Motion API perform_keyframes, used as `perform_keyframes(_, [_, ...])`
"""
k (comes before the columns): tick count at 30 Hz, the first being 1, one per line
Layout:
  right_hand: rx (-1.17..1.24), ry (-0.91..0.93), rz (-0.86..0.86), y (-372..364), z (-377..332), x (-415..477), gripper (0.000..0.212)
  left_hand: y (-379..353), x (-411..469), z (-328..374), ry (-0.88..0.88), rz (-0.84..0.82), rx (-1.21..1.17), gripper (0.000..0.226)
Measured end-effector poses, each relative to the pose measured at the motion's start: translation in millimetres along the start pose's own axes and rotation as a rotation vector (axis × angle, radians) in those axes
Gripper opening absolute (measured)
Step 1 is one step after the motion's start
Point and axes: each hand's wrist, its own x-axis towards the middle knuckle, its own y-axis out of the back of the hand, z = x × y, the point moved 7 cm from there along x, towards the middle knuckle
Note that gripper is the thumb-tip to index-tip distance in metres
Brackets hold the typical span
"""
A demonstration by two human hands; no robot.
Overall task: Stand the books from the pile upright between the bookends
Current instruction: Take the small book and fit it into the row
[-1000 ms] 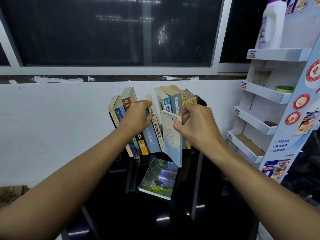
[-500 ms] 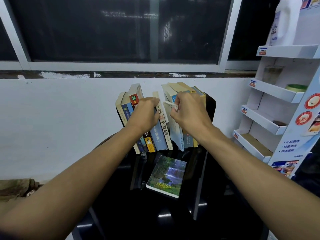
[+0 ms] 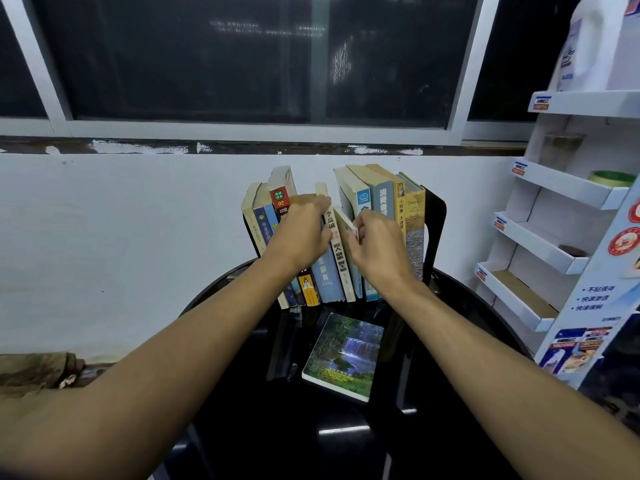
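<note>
A row of books [image 3: 381,209] is seen standing upright at the centre of the frame, against the white wall [image 3: 121,237]. The row is closed off on its right by a black bookend [image 3: 434,230]; only a dark sliver of the bookend on its left can be made out. The left hand [image 3: 301,233] is laid on the spines of the left group of books, its fingers stretched across them and pressed against a white-spined book. Whether the fingertips are hooked behind that book cannot be told.

A thin book [image 3: 343,230] is held tilted in the gap in the middle of the row, between the white-spined book and the blue ones to its right. Its upper corner is pinched by the curled fingers and thumb of the right hand [image 3: 375,251].

Below the row, a book with a waterfall cover [image 3: 346,355] is left lying flat on the glossy black table [image 3: 242,427], just in front of the standing books.

A white display rack [image 3: 554,188] is seen along the right edge of the frame, with a white bottle [image 3: 585,46] on its top shelf. The upper part of the frame is filled by a dark window [image 3: 242,57].
</note>
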Motion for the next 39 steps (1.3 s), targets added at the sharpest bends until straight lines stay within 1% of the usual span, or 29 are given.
perform_keyframes(5, [0.062,0.016,0.017,-15,8,-7,0.012,-1,1,0,-0.029,0.028,-0.005,0.014])
perform_keyframes(9, [0.115,0.069,0.014,-19,11,-14,0.018,-1,1,2,-0.06,0.044,-0.007,0.014])
perform_keyframes(15, [0.126,0.134,-0.005,-24,13,-16,0.014,0,0,3,-0.06,0.045,-0.016,0.016])
perform_keyframes(21, [0.106,0.136,-0.071,-24,12,-15,0.028,1,-1,5,-0.042,0.039,-0.022,0.02])
perform_keyframes(28, [0.108,0.145,-0.088,-26,12,-11,0.021,1,-1,4,-0.026,0.029,-0.01,0.02])
perform_keyframes(32, [0.133,0.144,-0.076,-25,12,-12,0.021,3,-1,5,-0.016,0.026,-0.013,0.021])
perform_keyframes(35, [0.157,0.12,-0.099,-25,15,-11,0.022,4,-1,4,0.003,0.002,-0.009,0.021])
perform_keyframes(37, [0.163,0.109,-0.13,-26,18,-11,0.025,7,-1,6,0.019,-0.023,-0.005,0.026])
perform_keyframes(39, [0.159,0.119,-0.166,-25,20,-11,0.03,11,-3,9,0.047,-0.049,-0.005,0.039])
